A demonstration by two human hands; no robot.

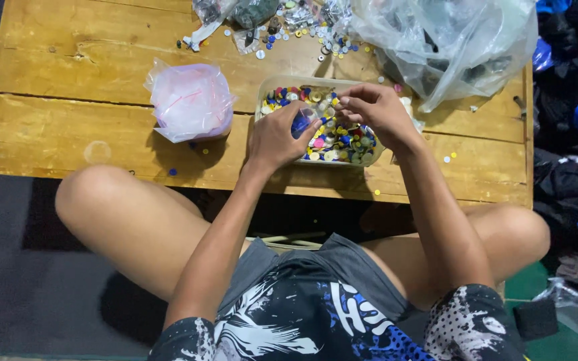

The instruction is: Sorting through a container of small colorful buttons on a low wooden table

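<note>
A clear plastic tub [270, 87] full of mixed coloured buttons stands on a low wooden table [68, 80]. My left hand [277, 137] rests over the tub's near left side and holds something blue between its fingers. My right hand [377, 110] hovers over the tub's right half with its fingertips pinched together on a small button. Both hands hide part of the tub's contents.
A pink-tinted plastic bag [190, 100] sits left of the tub. Loose buttons [316, 33] and small bags lie at the table's far edge. A large clear plastic bag [449, 40] stands at the far right. My bare knees flank the table's near edge.
</note>
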